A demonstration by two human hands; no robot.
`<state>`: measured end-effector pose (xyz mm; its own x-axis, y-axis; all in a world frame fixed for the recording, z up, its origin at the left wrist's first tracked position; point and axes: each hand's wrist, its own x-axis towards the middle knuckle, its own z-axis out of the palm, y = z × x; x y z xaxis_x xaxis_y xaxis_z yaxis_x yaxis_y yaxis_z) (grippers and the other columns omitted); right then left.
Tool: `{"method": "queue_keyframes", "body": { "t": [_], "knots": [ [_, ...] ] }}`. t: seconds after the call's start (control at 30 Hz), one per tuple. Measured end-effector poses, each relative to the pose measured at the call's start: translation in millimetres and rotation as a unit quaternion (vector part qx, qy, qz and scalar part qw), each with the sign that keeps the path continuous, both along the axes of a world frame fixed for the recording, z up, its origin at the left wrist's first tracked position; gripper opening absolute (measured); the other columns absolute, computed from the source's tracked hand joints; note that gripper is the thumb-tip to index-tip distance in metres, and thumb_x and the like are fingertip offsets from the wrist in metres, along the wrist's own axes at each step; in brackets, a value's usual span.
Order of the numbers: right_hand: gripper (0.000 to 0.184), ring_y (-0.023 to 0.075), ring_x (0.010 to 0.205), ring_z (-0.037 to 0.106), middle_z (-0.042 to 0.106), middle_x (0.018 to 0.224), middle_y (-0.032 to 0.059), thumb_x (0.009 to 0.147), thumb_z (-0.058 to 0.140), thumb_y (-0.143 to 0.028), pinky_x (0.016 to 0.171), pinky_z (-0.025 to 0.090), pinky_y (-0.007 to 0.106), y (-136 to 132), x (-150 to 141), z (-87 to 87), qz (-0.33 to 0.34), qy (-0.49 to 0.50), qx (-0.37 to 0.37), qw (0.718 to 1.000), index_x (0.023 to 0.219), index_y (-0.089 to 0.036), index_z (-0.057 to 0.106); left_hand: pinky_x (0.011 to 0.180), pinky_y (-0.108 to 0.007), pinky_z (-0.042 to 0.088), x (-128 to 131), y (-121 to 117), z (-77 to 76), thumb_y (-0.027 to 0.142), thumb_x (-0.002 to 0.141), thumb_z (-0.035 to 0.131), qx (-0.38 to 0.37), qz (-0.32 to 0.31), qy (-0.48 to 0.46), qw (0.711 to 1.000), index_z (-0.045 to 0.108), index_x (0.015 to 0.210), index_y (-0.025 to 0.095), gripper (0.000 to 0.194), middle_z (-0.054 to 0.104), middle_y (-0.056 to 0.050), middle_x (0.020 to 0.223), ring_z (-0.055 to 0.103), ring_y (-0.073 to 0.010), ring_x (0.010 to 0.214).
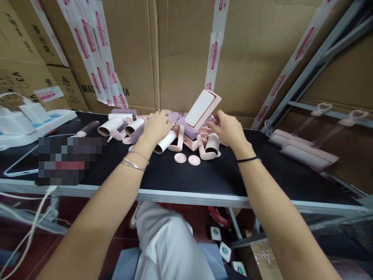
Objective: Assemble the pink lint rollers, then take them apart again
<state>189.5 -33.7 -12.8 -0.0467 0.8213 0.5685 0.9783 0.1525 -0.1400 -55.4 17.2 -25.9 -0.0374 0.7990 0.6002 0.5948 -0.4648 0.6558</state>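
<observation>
Smooth, pale-pink angular pieces and hollow white rolls lie jumbled around and between the hands, two flat, round pink discs just nearer the body. The left hand arches palm-down with curled fingers, the right hand bends inward beside a tilted, flat-faced white-and-pink block; whether either pinches anything, I cannot tell.

Left carton: on my feed I read V3 in black; its other black characters are too blurred for me | Large rear cardboard panel: I make out MAD, then a closing A, with tape strips covering the letters between | Tape strips: pink-red printed marks repeat, too small for me to read
</observation>
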Motion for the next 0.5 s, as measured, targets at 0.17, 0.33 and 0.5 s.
{"method": "queue_keyframes", "body": {
  "t": [0.17, 0.33, 0.5],
  "knots": [
    [0.025, 0.0254, 0.082, 0.062, 0.071, 0.097, 0.0117, 0.088, 0.052, -0.041, 0.060, 0.034, 0.029, -0.6, -4.3, 0.4, 0.005, 0.009, 0.002, 1.000, 0.100, -0.019, 0.058, 0.105, -0.064, 0.028, -24.4, 7.7, 3.9, 0.025, 0.069, 0.068, -0.136, 0.197, 0.088, 0.967, 0.063, 0.080, 0.015, 0.016, 0.065, -0.026, 0.112, 0.050, -0.0468, 0.124],
    [0.027, 0.0254, 0.084, 0.063, 0.071, 0.097, 0.0106, 0.086, 0.055, -0.042, 0.061, 0.035, 0.028, -0.6, -7.4, 0.1, 0.022, 0.005, -0.010, 1.000, 0.101, -0.020, 0.060, 0.106, -0.059, 0.034, -30.9, 6.5, 14.4, 0.040, 0.077, 0.061, -0.284, 0.227, 0.246, 0.899, 0.054, 0.132, 0.007, 0.064, 0.047, -0.028, 0.144, 0.033, -0.0454, 0.140],
    [0.029, 0.0249, 0.084, 0.064, 0.072, 0.094, 0.0097, 0.086, 0.057, -0.043, 0.063, 0.036, 0.028, -1.5, -12.5, -2.2, 0.048, -0.007, -0.031, 0.998, 0.102, -0.020, 0.061, 0.103, -0.053, 0.040, -26.7, 3.7, 19.0, 0.049, 0.077, 0.062, -0.353, 0.214, 0.251, 0.876, 0.037, 0.145, 0.004, 0.085, 0.046, -0.028, 0.145, 0.048, -0.0437, 0.131]
  ]
}}
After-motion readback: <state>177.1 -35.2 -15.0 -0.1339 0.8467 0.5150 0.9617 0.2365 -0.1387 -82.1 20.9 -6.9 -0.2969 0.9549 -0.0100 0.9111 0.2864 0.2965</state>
